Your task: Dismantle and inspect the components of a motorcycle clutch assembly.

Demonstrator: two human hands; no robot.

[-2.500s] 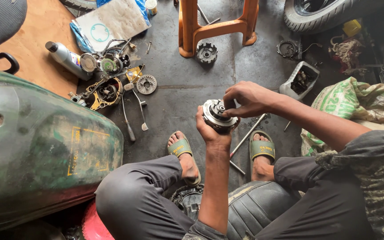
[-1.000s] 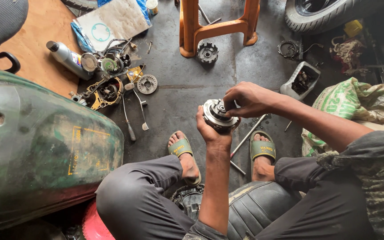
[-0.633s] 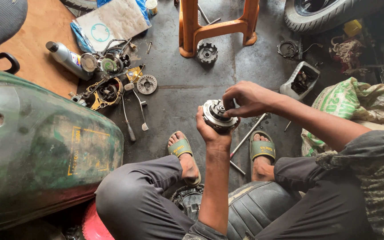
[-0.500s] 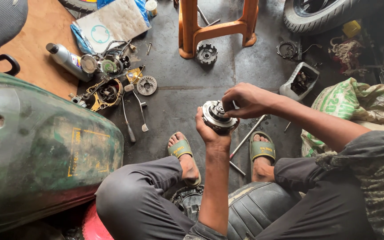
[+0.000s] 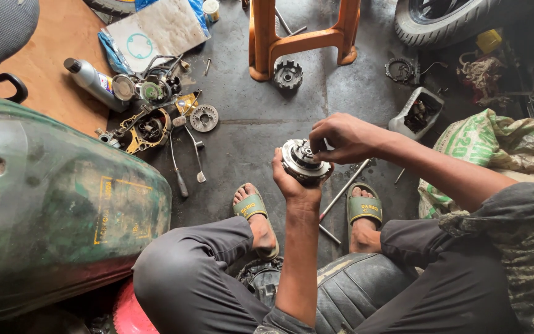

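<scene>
Green and scuffed, the big body panel [image 5: 50, 210] fills the left of my view. Beside it the orange stool [image 5: 304, 37] stands on the concrete, a gear [image 5: 288, 74] at its foot. My left hand [image 5: 295, 182] cups the round metal clutch assembly [image 5: 303, 161] above my sandalled feet, fingers wrapped around its rim. My right hand [image 5: 341, 137] pinches its centre, fingertips closed narrowly.
</scene>
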